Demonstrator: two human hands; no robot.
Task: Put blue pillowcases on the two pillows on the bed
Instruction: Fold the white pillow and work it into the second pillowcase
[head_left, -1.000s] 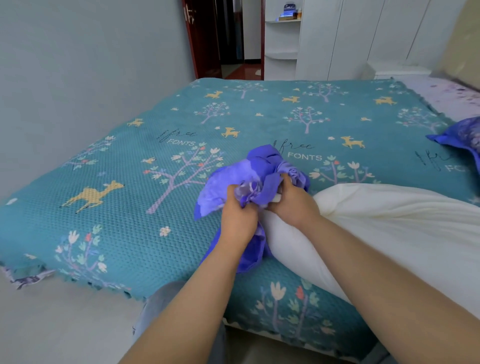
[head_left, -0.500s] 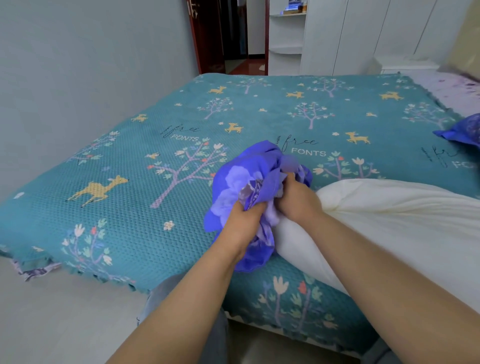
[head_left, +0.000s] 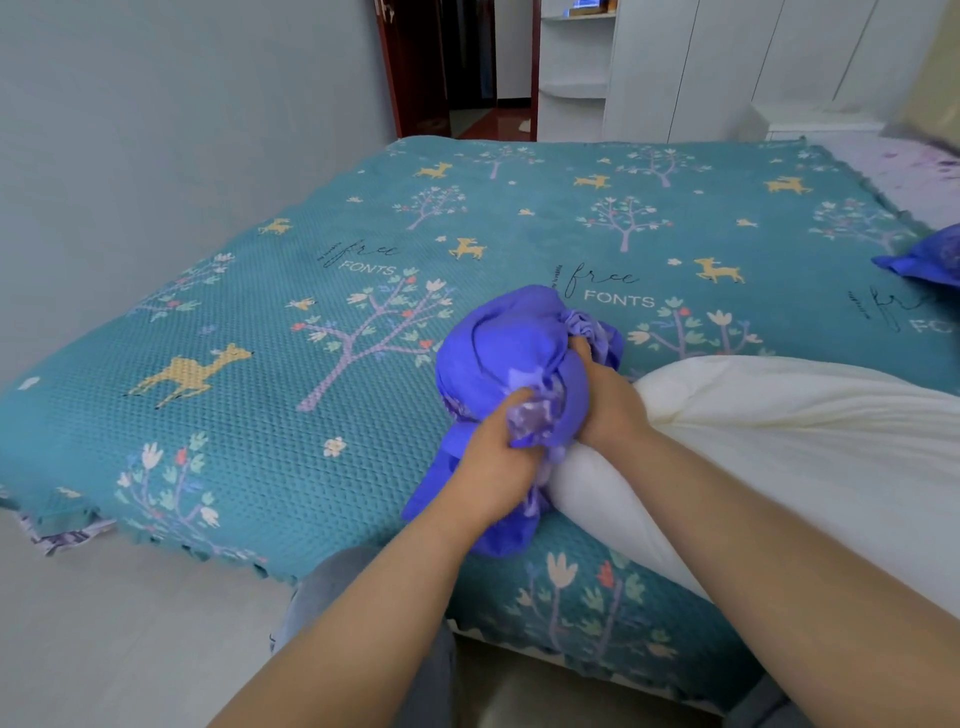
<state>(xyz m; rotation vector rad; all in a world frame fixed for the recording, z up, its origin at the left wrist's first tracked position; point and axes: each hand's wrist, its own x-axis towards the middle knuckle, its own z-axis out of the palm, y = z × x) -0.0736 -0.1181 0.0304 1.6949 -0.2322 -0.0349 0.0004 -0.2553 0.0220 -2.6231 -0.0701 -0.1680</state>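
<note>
Blue floral fabric bunches at the corner of a bare white pillow (head_left: 779, 457) as a person works the blue pillowcase (head_left: 504, 358) over it at the near edge of the bed (head_left: 260, 415). Both hands meet at the pillow's end: the left hand (head_left: 493, 467) has its fingers curled tight round a gather of cloth, and the right hand (head_left: 608, 410), just beside it and touching the pillow, has its fingers buried in the folds above, closed on the same bundle. Most of the case sits heaped just beyond the grip, while the pillow stretches away behind the right wrist, uncovered along all its visible length. A second pillow (head_left: 930, 257), seemingly already in blue, lies well off to the right of the hands at the frame edge.

By the look of it, the step in hand is seating the first corner. To do it well, the opening should be found and spread before pulling, the pillow corner pushed fully into the case's far corner, and the gathered cloth then fed back along the pillow a little at a time on both sides evenly, so nothing twists or bunches on the teal bedspread (head_left: 519, 218)
</note>
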